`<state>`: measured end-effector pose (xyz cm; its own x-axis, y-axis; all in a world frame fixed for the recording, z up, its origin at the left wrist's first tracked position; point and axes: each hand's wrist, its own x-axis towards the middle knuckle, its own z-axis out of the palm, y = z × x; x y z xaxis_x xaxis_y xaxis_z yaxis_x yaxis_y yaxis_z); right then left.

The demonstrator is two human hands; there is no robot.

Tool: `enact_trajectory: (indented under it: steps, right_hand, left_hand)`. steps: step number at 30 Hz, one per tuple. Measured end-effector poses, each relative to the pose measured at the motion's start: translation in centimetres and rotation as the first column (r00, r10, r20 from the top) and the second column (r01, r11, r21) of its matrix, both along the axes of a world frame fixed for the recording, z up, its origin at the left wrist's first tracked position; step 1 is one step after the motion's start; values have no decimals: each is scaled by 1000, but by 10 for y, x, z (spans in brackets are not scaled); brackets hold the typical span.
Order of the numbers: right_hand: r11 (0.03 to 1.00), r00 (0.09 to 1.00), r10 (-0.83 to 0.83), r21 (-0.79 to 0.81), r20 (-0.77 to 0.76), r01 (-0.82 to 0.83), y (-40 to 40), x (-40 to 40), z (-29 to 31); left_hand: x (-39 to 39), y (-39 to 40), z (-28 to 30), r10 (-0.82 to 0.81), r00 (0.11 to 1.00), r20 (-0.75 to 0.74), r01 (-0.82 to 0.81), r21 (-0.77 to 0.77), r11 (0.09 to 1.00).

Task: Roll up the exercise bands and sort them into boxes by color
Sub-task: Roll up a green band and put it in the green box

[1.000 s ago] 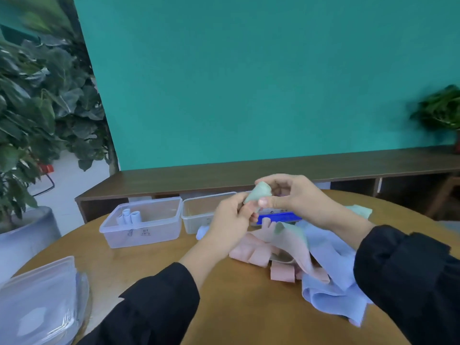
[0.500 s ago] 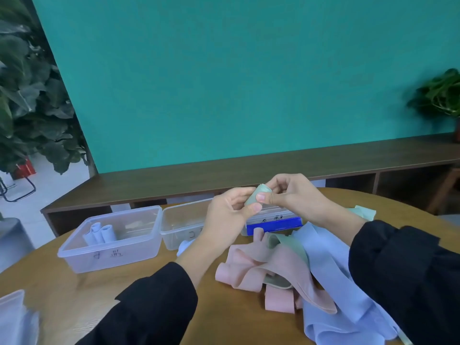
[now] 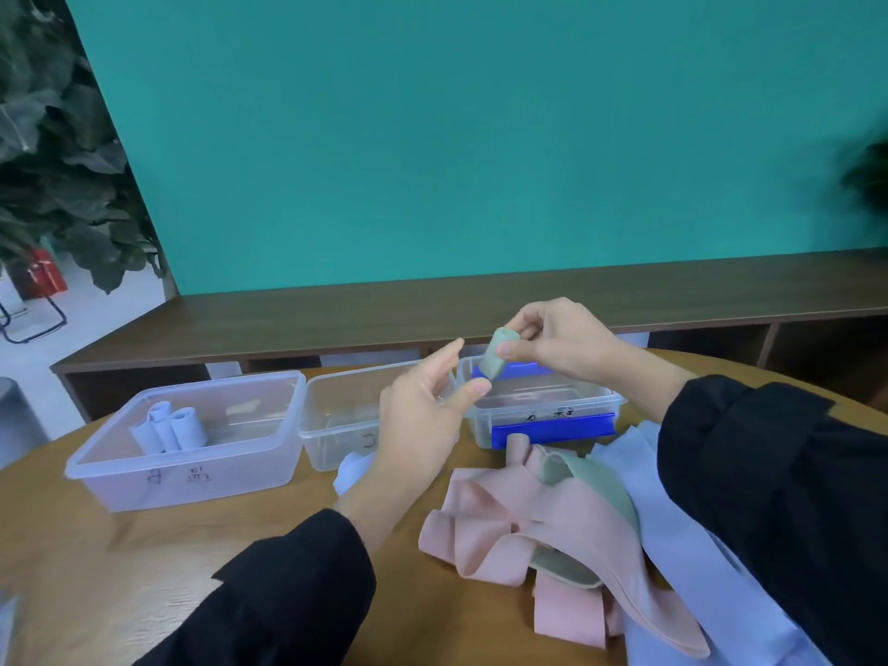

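The right hand (image 3: pixel 560 341) pinches a small rolled pale-green elastic band (image 3: pixel 497 354) above the clear plastic box with blue clips (image 3: pixel 545 408). The left hand (image 3: pixel 425 415), just beside it, hangs relaxed and seems empty. A slack pinch may let the roll spring loose or land in the wrong box.

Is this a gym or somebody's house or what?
Probably an office or lounge, not clearly a gym: a round wooden table, a long low wooden shelf along a teal wall, and a big potted plant.

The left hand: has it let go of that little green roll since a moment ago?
Yes. The left hand has dropped away toward the middle box; only the right hand pinches the green roll.
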<state>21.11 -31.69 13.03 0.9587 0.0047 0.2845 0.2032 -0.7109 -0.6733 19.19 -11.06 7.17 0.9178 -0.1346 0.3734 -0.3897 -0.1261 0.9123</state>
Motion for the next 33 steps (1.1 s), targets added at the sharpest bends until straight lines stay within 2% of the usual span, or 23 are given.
enact_trajectory:
  steps: [2,4,9,11,15,27,33]
  right_hand:
    - [988,997,-73,-136,-19,70,-4,15,-5]
    - [975,993,-98,-205,-67,82,-5,29,-14]
    - [960,986,-102,-274,-133,62,6,54,-39]
    - [958,984,-102,-281,-143,59,10,60,-44]
    - [961,985,-96,-271,-144,54,18,67,-50]
    - [965,975,-150,-237,-165,108,27,68,-59]
    - [962,971,-150,-254,-188,99,28,67,-57]
  left_hand:
    - [-4,5,-12,86,995,50,-84,-50,995]
    - [-14,8,-22,128,984,125,-118,-87,989]
    - [-25,8,-52,179,928,326,-181,-26,983]
    - [-24,7,-59,168,918,360,-183,8,983]
    - [-23,9,-62,160,914,373,-180,21,983]
    - [-26,13,-60,157,943,293,-167,8,986]
    - [-23,14,-61,149,935,323,-168,30,985]
